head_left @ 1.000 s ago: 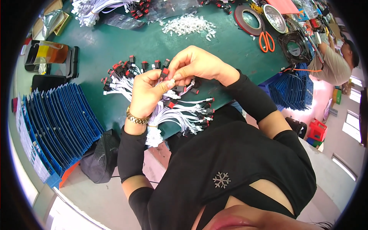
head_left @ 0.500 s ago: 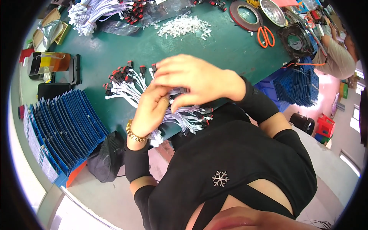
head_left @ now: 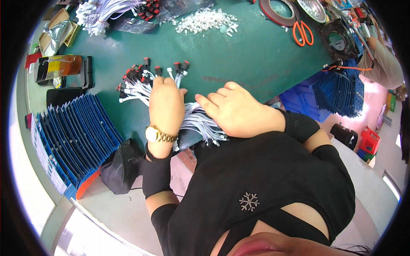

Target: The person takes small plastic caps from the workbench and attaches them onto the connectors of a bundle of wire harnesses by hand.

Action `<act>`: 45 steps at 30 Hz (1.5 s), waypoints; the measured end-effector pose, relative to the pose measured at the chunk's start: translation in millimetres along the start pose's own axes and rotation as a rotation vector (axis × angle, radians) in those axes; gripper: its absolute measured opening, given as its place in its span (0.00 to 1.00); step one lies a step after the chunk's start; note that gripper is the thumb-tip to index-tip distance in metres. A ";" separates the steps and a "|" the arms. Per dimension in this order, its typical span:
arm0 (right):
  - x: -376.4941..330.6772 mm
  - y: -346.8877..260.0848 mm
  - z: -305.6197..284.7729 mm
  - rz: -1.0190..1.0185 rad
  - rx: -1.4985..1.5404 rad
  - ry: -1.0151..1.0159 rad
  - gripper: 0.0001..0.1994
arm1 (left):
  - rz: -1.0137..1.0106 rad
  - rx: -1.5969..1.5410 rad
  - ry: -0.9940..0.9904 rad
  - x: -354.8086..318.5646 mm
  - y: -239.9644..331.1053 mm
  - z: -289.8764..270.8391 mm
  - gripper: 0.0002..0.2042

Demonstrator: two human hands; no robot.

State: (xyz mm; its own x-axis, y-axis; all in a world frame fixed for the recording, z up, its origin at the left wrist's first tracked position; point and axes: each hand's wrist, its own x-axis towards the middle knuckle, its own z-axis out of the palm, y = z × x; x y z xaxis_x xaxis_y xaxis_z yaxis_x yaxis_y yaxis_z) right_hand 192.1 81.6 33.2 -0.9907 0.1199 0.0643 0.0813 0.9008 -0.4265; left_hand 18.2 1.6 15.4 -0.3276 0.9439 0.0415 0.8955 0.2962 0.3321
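Note:
A bundle of white cables (head_left: 197,121) with small connectors lies across the near edge of the green table. My left hand (head_left: 166,102), with a gold watch at the wrist, closes over the middle of it; the fingertips are hidden. Black-and-red connector ends (head_left: 136,76) fan out beyond that hand to the left, and a couple more black connectors (head_left: 181,67) stick up just past its fingers. Over the right side of the bundle rests my right hand (head_left: 237,110), fingers slightly bent and apart, its palm hidden. Nothing shows gripped in it.
Further back lie a heap of small white connectors (head_left: 207,22), another white cable bundle (head_left: 100,17), a tape roll (head_left: 277,12) and orange-handled scissors (head_left: 303,33). Blue panels (head_left: 79,138) stand racked at left, beside a black bag (head_left: 123,167). A black fan (head_left: 337,40) sits at the right.
My hands, overlapping before, are now apart. The right hand has moved right and nearer to me; the left has turned back-up over the cables. The view has shifted slightly.

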 end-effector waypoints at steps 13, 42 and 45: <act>-9.3 31.6 13.5 0.057 0.367 -0.042 0.19 | -0.526 -1.608 -0.296 16.4 9.5 -15.4 0.06; 73.1 109.9 2.0 0.220 0.534 0.478 0.04 | -0.407 -1.697 -0.374 13.1 -32.5 10.8 0.13; 75.0 90.6 -2.5 0.307 1.050 0.343 0.05 | -0.391 -1.756 -0.352 12.9 -22.9 4.5 0.12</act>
State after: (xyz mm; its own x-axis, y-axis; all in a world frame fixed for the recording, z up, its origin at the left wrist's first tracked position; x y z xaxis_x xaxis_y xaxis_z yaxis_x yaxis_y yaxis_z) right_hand 125.4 173.2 1.6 -0.8497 0.5273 0.0013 0.0238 0.0408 -0.9989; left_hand -5.2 7.6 4.1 -0.1375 0.9183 -0.3713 -0.5973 0.2222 0.7706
